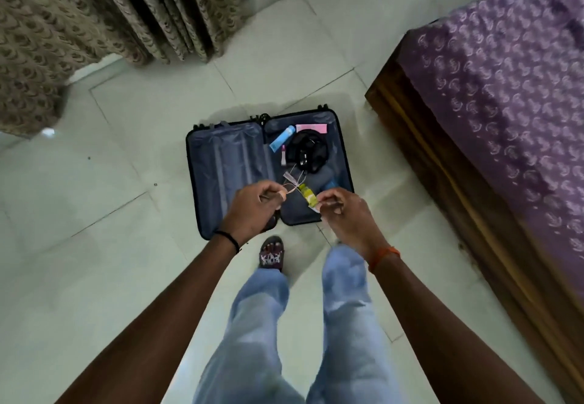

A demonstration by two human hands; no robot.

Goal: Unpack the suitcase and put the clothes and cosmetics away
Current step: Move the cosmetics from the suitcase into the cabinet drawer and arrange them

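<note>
We stand at six o'clock of the open suitcase on the floor. Our right hand pinches a small yellow bottle; our left hand pinches its thin cord.

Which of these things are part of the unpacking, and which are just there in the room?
Part of the job: open suitcase; blue tube; pink packet; black bundle; small yellow bottle, held by right hand; left hand pinching its string.

Just there: curtain; bed; floor.
</note>
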